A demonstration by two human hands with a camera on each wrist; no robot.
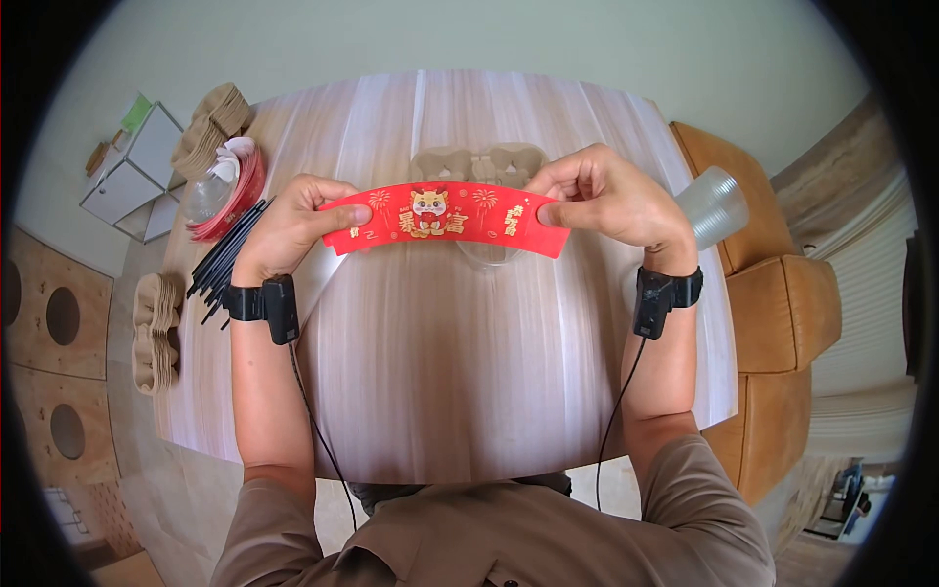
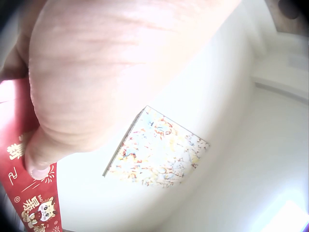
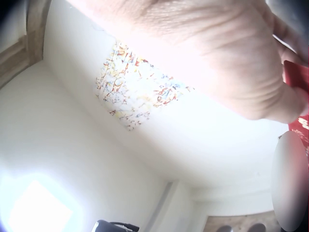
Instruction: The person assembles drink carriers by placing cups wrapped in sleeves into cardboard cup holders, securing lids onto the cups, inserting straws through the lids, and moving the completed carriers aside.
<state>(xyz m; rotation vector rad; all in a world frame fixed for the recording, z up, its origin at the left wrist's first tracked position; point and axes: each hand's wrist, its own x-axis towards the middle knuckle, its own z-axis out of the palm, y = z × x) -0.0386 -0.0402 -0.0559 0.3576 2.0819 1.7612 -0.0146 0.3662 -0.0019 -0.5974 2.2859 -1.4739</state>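
Both hands hold a flat, curved red cup sleeve (image 1: 447,223) stretched between them above the table, in the head view. It carries gold characters, firework prints and a small cartoon animal at its middle. My left hand (image 1: 293,220) pinches the left end, thumb on the printed face. At the other end my right hand (image 1: 618,203) pinches likewise, its thumb also on the front. The left wrist view shows the sleeve's (image 2: 36,193) print below the thumb. Partly hidden behind the sleeve are a clear plastic cup (image 1: 489,260) and a moulded pulp cup carrier (image 1: 518,158).
Stacked clear cups (image 1: 722,207) lie at the table's right edge, beside a tan leather chair (image 1: 773,323). On the left are black straws (image 1: 223,264), a pile of red sleeves (image 1: 256,181) with white pieces on it, and stacks of pulp carriers (image 1: 156,328).
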